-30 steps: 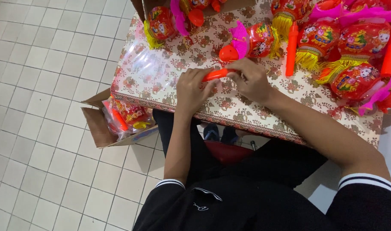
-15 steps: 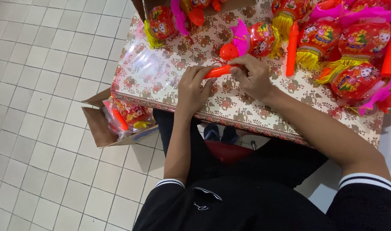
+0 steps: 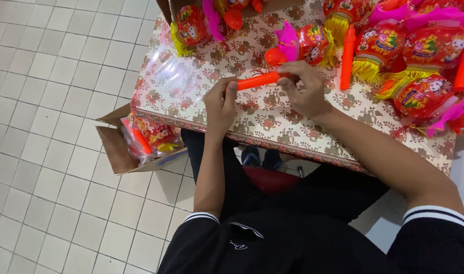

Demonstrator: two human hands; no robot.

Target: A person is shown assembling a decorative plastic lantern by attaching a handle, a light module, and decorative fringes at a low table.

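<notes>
Both my hands hold one orange plastic stick level above a table with a flowered cloth. My left hand grips its left end and my right hand pinches its right end. Just behind the stick lies a red lantern toy with a pink part and yellow fringe.
Several red lantern toys with yellow tassels crowd the table's right and back. Another orange stick stands among them. A clear plastic bag lies at the table's left. An open cardboard box with packed lanterns sits on the tiled floor.
The stick has risen slightly and shifted a little to the right between my hands; my hands stay closed on its two ends.
</notes>
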